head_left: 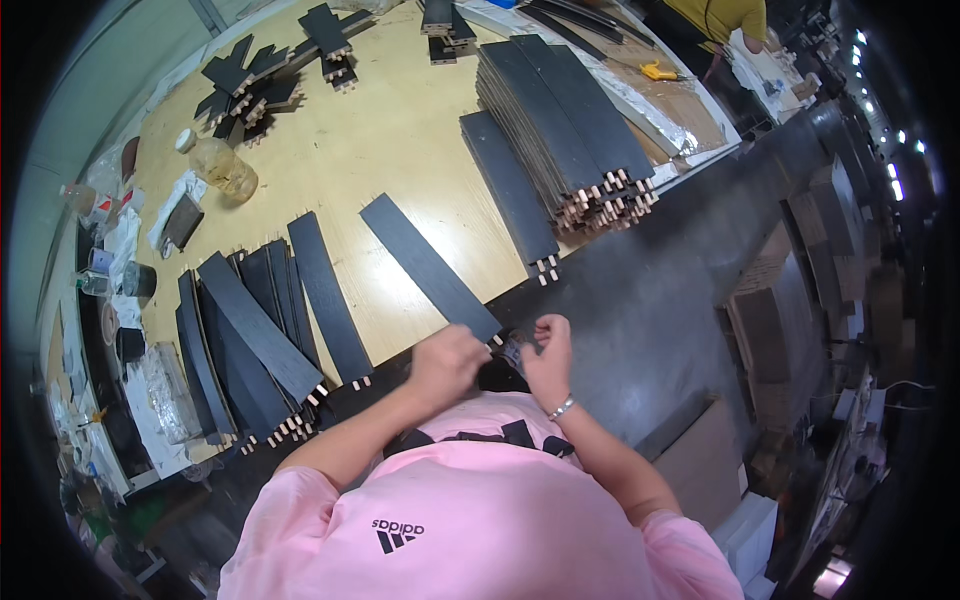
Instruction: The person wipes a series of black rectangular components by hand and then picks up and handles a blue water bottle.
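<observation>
A dark board (430,265) lies on the table with its near end at the table edge. A pale dowel (497,341) shows at that end. My left hand (447,365) is closed in a fist-like curl beside this end; what its fingers hold is hidden. To the right, my right hand (548,365) is raised with curled fingers, apart from the board, and anything in them is too small to make out. Between the hands, near my waist, sits a clear, partly hidden container (515,348). Left of the board lies another dark board (330,300) with dowels in its near end.
Several dark boards (250,320) lean together at the left. A tall stack of doweled boards (560,120) stands at the right table edge. Loose boards (250,85) lie at the back. A plastic bottle (222,168) stands left. Cartons (770,320) are on the right.
</observation>
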### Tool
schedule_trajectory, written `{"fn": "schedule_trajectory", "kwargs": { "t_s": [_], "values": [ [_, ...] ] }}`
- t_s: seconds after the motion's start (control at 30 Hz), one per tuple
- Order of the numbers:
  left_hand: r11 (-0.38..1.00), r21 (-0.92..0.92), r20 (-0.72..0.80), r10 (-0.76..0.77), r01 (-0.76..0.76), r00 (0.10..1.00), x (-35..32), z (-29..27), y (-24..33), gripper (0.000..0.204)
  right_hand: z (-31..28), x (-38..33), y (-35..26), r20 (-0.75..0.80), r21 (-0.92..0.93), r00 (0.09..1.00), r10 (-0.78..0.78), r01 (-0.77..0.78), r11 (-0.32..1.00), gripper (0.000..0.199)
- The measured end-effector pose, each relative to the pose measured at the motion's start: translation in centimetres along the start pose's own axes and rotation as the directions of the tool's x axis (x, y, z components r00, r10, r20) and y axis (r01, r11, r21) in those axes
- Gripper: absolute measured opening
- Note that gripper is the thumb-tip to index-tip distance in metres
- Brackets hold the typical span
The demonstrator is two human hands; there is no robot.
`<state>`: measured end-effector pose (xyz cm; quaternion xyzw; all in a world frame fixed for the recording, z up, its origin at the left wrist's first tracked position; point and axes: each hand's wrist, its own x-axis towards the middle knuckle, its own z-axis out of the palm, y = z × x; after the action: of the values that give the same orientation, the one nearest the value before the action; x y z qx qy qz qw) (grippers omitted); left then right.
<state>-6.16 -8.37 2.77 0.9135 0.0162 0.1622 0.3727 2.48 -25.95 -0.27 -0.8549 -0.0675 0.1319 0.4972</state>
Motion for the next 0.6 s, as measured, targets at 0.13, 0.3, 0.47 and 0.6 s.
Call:
{"fn": "schedule_trajectory", "kwargs": {
  "t_s": [0.13,0.3,0.47,0.6],
  "values": [
    [0.981,-0.006,-0.254,-0.191,0.196,0.948,3.3,-3.9,-3.2,0.007,2.0,0.0,-5.1,0.209,-0.276,0.897,-0.389,0.436,0.857,0.067],
    [0.938,-0.134,-0.431,-0.346,0.32,0.833,5.0,-6.7,-5.4,0.009,2.6,-0.1,-5.8,0.302,-0.131,0.927,-0.22,0.269,0.954,0.041],
    [0.901,-0.122,-0.449,-0.423,0.415,0.787,6.7,-6.8,-7.6,0.009,1.7,0.1,-2.8,0.751,0.455,0.642,0.156,-0.674,0.582,0.042],
    [0.841,0.025,-0.341,-0.502,0.541,0.795,9.8,-6.1,-11.0,0.013,2.0,0.2,-1.6,0.765,0.432,0.587,0.264,-0.772,0.466,0.043]
  ]
}}
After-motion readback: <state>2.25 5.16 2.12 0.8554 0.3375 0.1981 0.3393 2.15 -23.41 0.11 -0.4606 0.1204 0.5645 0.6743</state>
